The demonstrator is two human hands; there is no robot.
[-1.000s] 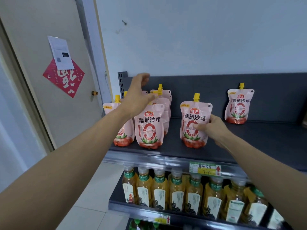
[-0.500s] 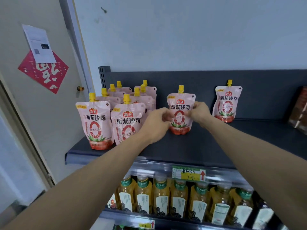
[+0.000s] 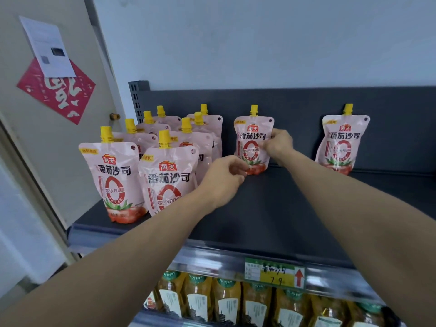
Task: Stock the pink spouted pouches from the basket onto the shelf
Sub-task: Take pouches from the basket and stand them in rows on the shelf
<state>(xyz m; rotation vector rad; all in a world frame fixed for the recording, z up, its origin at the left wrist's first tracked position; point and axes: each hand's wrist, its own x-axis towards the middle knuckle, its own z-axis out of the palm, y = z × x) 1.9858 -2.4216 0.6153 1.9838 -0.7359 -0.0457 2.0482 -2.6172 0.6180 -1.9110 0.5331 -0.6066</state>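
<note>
Pink pouch (image 3: 253,142) stands upright on shelf (image 3: 271,215), pinched by both hands (image 3: 223,180).

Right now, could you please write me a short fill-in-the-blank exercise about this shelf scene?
1. Both hands touch the ___ pouch, the one standing between the cluster and the far-right pouch.
2. Every pouch has a ___ cap.
3. The right hand pinches that pouch's ___ edge.
4. The price tag carries a red ___.

Answers: middle; yellow; right; arrow
</note>
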